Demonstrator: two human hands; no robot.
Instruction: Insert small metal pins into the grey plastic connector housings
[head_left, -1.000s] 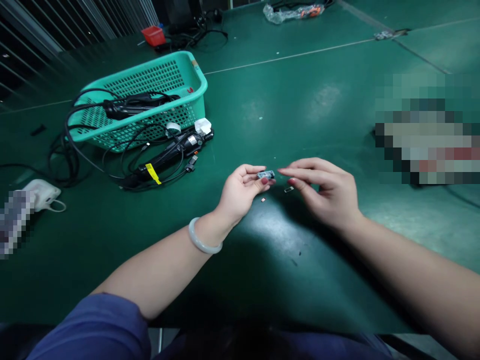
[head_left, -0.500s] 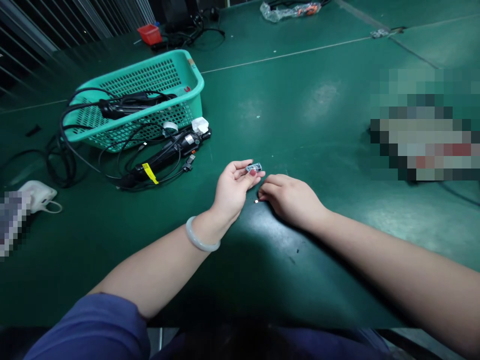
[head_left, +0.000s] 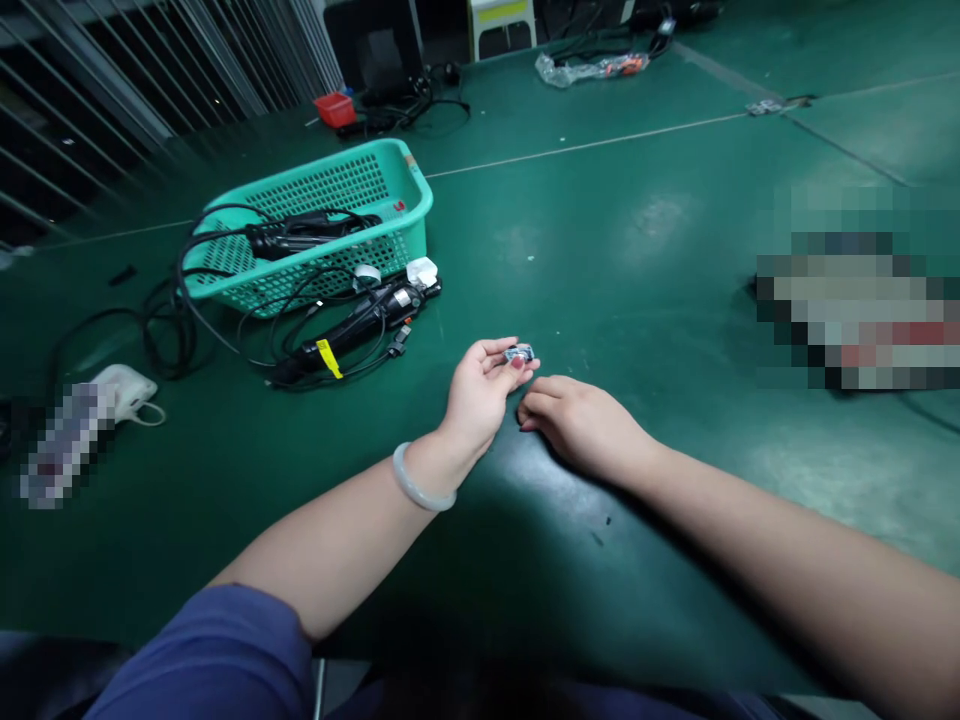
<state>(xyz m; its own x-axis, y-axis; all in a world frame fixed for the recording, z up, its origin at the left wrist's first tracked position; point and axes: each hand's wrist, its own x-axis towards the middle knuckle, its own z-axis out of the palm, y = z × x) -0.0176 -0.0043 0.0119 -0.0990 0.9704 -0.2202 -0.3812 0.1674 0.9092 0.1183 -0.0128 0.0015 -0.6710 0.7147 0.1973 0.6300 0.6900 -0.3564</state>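
Observation:
Between the thumb and fingers of my left hand (head_left: 480, 392) is a small circuit board (head_left: 519, 353), bluish and silvery, with its details blurred. The hand is held just over the green table (head_left: 480, 560), and a pale bangle (head_left: 422, 480) circles that wrist. My right hand (head_left: 581, 425) rests on the table close by, to the right of the left fingertips. Its fingers are curled together and closed; whatever is between them is hidden from view. A small dark speck (head_left: 608, 521) lies on the table below the right hand.
A turquoise basket (head_left: 418, 235) with black corded tools stands at the upper left. In front of it lies a black corded tool (head_left: 352, 325) with a yellow tag. A white case (head_left: 127, 390) is at the left, a pixelated object (head_left: 847, 300) at the right, and a red bin (head_left: 335, 109) behind.
The view has tilted up, so everything sits lower in the picture. The small white piece seen at my right fingertips is out of sight now. My left hand still holds the board.

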